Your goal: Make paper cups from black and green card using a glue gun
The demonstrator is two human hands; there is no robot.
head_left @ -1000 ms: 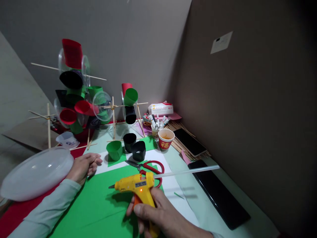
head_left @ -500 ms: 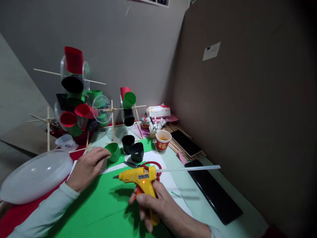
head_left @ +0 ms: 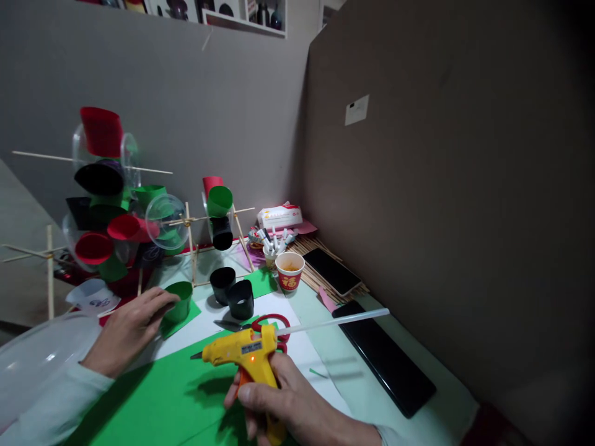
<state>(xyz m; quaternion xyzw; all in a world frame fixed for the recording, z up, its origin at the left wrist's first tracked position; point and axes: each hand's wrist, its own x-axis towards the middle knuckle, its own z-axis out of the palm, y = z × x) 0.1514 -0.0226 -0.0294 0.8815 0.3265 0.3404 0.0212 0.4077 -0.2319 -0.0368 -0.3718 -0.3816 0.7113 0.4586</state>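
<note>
My right hand (head_left: 279, 396) is wrapped around the handle of a yellow hot glue gun (head_left: 239, 347), its nozzle pointing left. A clear glue stick (head_left: 334, 321) sticks out of its back, and a small orange light glows on its side. My left hand (head_left: 134, 325) has its fingers closed at the left edge of a green paper ring (head_left: 180, 302), standing on a small green paper piece (head_left: 191, 317); the fingertips are partly hidden. Two black paper rings (head_left: 240, 300) stand just right of it. Scissors (head_left: 272, 321) with red handles lie partly behind the glue gun.
A large green sheet (head_left: 153, 396) covers the front. Paper-ring and stick assemblies (head_left: 100, 248) stand back left, near a translucent plastic lid (head_left: 46, 359). Right are a red paper cup (head_left: 290, 272), a phone (head_left: 332, 271), wooden sticks (head_left: 360, 286) and a long black object (head_left: 385, 359).
My view has turned slightly right and up. The green ring and its paper piece have shifted left from the black rings with my left hand. The glue gun stays in my right hand.
</note>
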